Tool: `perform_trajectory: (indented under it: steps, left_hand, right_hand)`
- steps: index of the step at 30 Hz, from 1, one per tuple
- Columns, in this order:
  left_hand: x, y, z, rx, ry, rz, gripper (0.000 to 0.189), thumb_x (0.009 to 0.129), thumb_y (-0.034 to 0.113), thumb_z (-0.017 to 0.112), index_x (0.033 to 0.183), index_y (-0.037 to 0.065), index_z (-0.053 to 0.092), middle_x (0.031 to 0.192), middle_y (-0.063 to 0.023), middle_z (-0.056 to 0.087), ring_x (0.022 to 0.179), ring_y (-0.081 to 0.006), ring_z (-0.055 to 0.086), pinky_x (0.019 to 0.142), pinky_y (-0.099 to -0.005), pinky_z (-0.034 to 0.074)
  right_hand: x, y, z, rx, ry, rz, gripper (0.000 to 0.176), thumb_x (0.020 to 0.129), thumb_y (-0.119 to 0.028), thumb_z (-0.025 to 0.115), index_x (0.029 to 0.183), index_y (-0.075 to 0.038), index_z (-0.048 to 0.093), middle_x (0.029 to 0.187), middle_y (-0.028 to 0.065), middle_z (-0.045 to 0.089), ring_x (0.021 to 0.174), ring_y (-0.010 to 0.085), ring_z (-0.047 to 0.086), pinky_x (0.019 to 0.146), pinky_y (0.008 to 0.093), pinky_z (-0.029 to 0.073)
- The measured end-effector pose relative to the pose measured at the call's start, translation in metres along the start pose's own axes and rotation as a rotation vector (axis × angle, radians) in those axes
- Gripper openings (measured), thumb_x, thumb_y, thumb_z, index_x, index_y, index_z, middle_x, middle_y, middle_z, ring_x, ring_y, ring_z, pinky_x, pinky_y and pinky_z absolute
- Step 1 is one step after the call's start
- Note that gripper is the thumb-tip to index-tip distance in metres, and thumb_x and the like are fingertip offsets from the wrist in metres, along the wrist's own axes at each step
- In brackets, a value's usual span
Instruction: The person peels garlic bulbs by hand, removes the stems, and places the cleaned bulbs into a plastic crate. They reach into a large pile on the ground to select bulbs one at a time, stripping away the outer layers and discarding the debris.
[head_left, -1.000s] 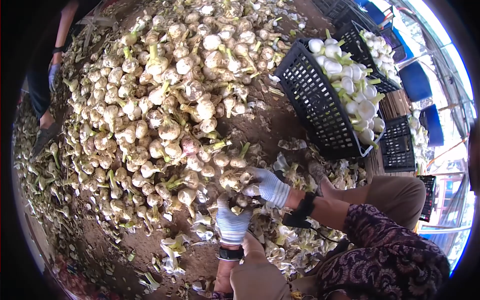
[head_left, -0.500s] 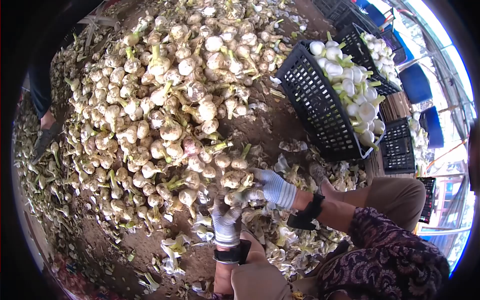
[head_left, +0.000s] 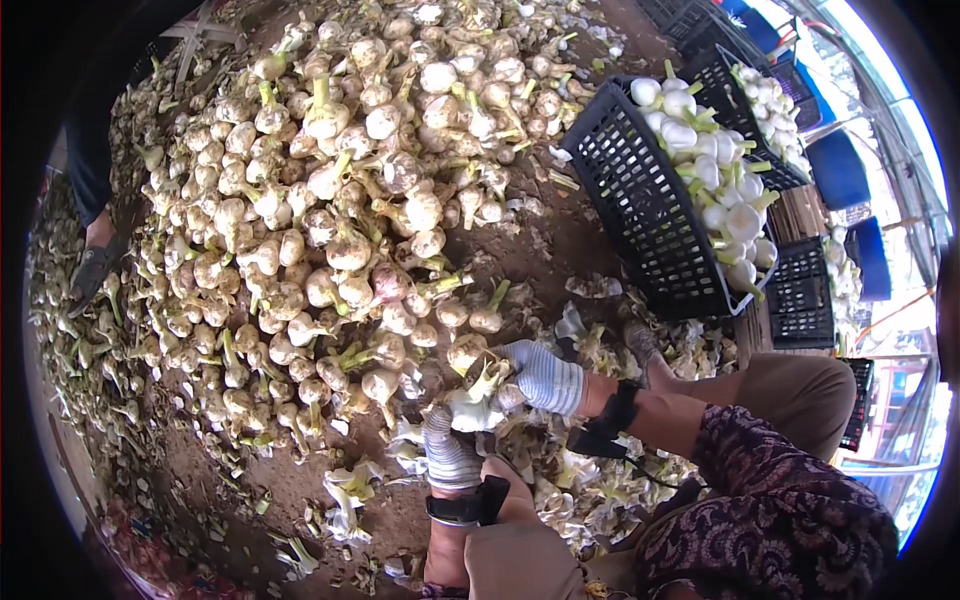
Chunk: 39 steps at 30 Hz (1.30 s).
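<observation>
Both my hands wear striped, dirt-stained gloves. My left hand (head_left: 450, 452), at the lower centre, has its fingers closed around a whitish garlic bulb (head_left: 474, 412). From the right, my right hand (head_left: 545, 376) meets it, fingers bent round the bulb's upper side and its loose husk (head_left: 487, 382). The gloves partly cover the bulb. Just beyond my hands lies the near edge of a large heap of soil-marked garlic (head_left: 350, 250), some bulbs with short green stems.
A black crate (head_left: 650, 210) of cleaned white garlic stands at the upper right, with more crates and blue containers (head_left: 836, 168) behind. Peeled husks (head_left: 580, 480) litter the ground by my legs. Another person's leg and shoe (head_left: 92, 270) show at the left.
The view has shifted slightly. Between my hands the bulb now shows a whiter surface, with pale husk standing up from it. My right hand has moved slightly left.
</observation>
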<state>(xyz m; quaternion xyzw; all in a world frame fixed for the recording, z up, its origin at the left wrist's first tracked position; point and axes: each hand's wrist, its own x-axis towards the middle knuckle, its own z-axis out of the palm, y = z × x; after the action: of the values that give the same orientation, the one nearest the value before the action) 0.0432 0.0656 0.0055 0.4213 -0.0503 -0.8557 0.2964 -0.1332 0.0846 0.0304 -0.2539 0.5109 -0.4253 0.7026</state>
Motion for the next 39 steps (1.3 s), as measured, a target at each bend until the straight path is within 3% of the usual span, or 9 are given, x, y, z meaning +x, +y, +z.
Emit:
perform_trajectory:
  steps: [4,14,18,22,24,28,32,34,39]
  left_hand:
    - [0.008,-0.001,-0.017,-0.067,-0.104,-0.120,0.059,0.074,0.056,0.064,0.102,0.005,0.056,0.081,-0.0064,0.061,0.056,-0.0165,0.057,0.041,-0.0258,0.043]
    - [0.005,0.005,0.004,0.032,-0.084,-0.134,0.077,0.071,0.075,0.046,0.089,0.001,0.057,0.042,-0.0039,0.046,0.030,-0.0171,0.038,0.032,-0.0277,0.028]
    - [0.019,-0.001,-0.020,-0.130,-0.413,-0.192,0.060,0.081,0.059,0.047,0.095,0.001,0.057,0.061,-0.0063,0.058,0.034,-0.0192,0.046,0.032,-0.0305,0.037]
    - [0.011,0.000,0.004,0.113,-0.181,0.161,0.062,0.078,0.059,0.056,0.097,0.000,0.056,0.066,-0.0095,0.060,0.048,-0.0189,0.055,0.042,-0.0273,0.046]
    - [0.010,0.008,-0.003,0.078,-0.348,0.043,0.061,0.074,0.051,0.067,0.102,-0.003,0.056,0.077,-0.0112,0.062,0.066,-0.0217,0.062,0.057,-0.0305,0.051]
    - [0.012,-0.007,0.019,0.366,-0.204,0.346,0.064,0.077,0.032,0.073,0.123,-0.002,0.044,0.113,-0.0064,0.055,0.099,-0.0172,0.053,0.091,-0.0288,0.040]
    - [0.027,-0.015,-0.012,0.177,-0.122,0.327,0.051,0.080,0.021,0.071,0.121,0.004,0.048,0.108,-0.0008,0.056,0.094,-0.0136,0.054,0.087,-0.0279,0.042]
    - [0.018,0.005,0.015,-0.092,-0.052,0.289,0.028,0.077,-0.009,0.054,0.101,0.004,0.057,0.091,-0.0030,0.059,0.076,-0.0135,0.056,0.072,-0.0280,0.046]
    - [0.015,0.027,0.023,0.006,0.048,0.497,0.025,0.070,-0.015,0.056,0.084,0.005,0.062,0.077,-0.0042,0.062,0.069,-0.0149,0.058,0.071,-0.0266,0.048]
  right_hand:
    - [0.005,-0.008,0.013,-0.781,0.096,-0.236,0.037,0.065,0.000,0.063,0.102,0.002,0.057,0.090,0.0202,0.063,0.084,0.0357,0.061,0.072,0.0366,0.049]
    - [0.005,0.010,0.005,-0.849,0.196,-0.334,0.047,0.063,-0.002,0.061,0.108,0.007,0.055,0.087,0.0246,0.061,0.082,0.0389,0.060,0.070,0.0388,0.050]
    - [0.015,0.010,0.002,-1.029,0.174,-0.286,0.056,0.063,0.001,0.061,0.118,0.002,0.051,0.092,0.0250,0.061,0.087,0.0329,0.062,0.073,0.0369,0.050]
    - [0.011,-0.007,-0.031,-0.040,0.217,-0.029,0.063,0.067,0.004,0.066,0.127,-0.005,0.047,0.099,0.0075,0.063,0.092,0.0156,0.060,0.081,0.0295,0.051]
    - [0.008,0.003,-0.041,-0.013,0.281,-0.233,0.051,0.074,-0.003,0.069,0.122,-0.003,0.051,0.089,0.0045,0.063,0.081,0.0098,0.061,0.073,0.0247,0.053]
    - [-0.009,-0.019,-0.008,-0.188,0.205,-0.012,0.021,0.080,-0.011,0.067,0.097,0.000,0.066,0.076,0.0039,0.065,0.056,0.0079,0.058,0.049,0.0207,0.046]
    - [-0.007,-0.014,-0.006,-0.068,0.260,0.050,0.022,0.080,-0.009,0.066,0.099,0.002,0.066,0.075,0.0031,0.065,0.060,0.0074,0.057,0.052,0.0209,0.046]
    - [-0.008,-0.010,-0.005,0.018,0.267,0.070,0.024,0.080,-0.009,0.066,0.101,0.002,0.065,0.076,0.0029,0.065,0.061,0.0072,0.057,0.054,0.0210,0.046]
    - [-0.013,0.016,-0.030,0.204,0.445,0.132,0.027,0.078,-0.009,0.067,0.100,0.005,0.063,0.078,0.0069,0.065,0.061,0.0124,0.059,0.054,0.0253,0.049]
